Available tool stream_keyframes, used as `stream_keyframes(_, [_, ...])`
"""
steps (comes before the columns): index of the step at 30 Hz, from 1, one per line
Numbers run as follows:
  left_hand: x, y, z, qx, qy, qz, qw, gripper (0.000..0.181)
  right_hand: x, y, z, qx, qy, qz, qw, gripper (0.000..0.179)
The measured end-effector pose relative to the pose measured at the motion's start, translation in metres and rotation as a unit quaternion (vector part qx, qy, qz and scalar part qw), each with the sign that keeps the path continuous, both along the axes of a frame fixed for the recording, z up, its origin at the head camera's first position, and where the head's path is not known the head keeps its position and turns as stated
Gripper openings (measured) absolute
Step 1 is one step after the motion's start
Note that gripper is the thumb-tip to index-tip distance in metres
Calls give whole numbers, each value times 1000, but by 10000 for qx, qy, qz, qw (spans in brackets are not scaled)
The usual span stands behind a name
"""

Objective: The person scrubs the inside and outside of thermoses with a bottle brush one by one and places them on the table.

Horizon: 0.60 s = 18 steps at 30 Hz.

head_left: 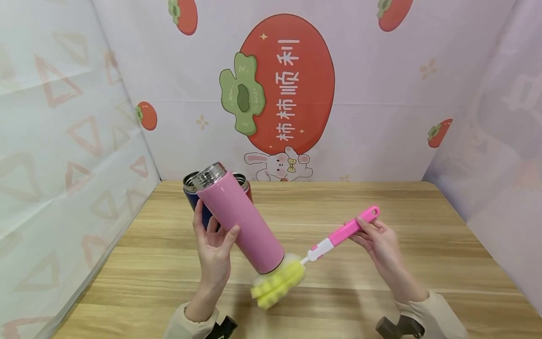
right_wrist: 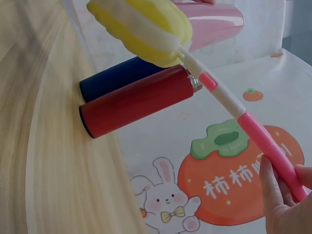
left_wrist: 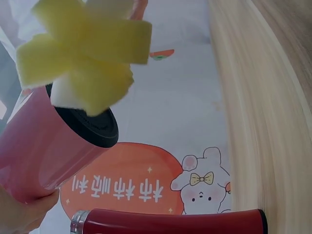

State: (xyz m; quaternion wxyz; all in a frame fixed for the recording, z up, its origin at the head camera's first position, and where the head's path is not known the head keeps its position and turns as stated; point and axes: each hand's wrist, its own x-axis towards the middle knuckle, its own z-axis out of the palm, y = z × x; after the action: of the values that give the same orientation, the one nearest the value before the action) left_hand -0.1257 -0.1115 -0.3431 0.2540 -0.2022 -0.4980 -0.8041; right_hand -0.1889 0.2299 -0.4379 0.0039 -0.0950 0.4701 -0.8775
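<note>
My left hand (head_left: 216, 259) grips a pink thermos bottle (head_left: 241, 216) around its side and holds it tilted above the table. Its steel mouth points up and left, while the black base (left_wrist: 95, 126) faces down and right. In my right hand (head_left: 381, 240) is a bottle brush, pinched by its pink handle (head_left: 351, 228). The yellow and white sponge head (head_left: 279, 282) is beside the thermos base, overlapping it in the head view. A white neck (right_wrist: 214, 83) joins handle and sponge.
Behind the pink thermos stand a dark blue bottle (right_wrist: 117, 78) and a red bottle (right_wrist: 141, 102), both lidless with steel mouths. They are on the wooden table (head_left: 423, 263), near its back edge. A printed cloth wall (head_left: 368, 94) rises behind.
</note>
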Motion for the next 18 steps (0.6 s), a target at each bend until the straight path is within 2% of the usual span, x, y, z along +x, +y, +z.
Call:
stream_keyframes(2, [0, -1, -1, -36, -11, 33, 10000, 81, -3, 7, -4, 5, 82, -11, 10000, 17])
stream_keyframes(4, [1, -2, -2, -64, -53, 77, 9999, 81, 2, 8, 6, -140, 199, -27, 9997, 16])
stream_keyframes(7, [1, -4, -3, -107, -122, 149, 9998, 81, 21, -3, 43, -179, 94, -147, 9997, 12])
stream_keyframes(10, [2, -5, -4, -134, -173, 180, 9996, 81, 35, -10, 70, -388, -58, -216, 9990, 10])
stream_keyframes(11, [2, -6, -4, -136, -179, 182, 9996, 81, 36, -10, 73, -405, -117, -255, 9988, 10])
stream_keyframes(13, [2, -6, -4, -119, -153, 162, 9997, 80, 33, -3, 69, -382, -108, -272, 9988, 10])
stream_keyframes(16, [3, -6, -3, -83, -98, 127, 9998, 81, 15, 17, 43, -417, 29, -240, 9988, 13])
stream_keyframes(18, [4, -5, -3, -72, -68, 114, 9999, 81, 8, 26, 32, -248, 39, -263, 9993, 17])
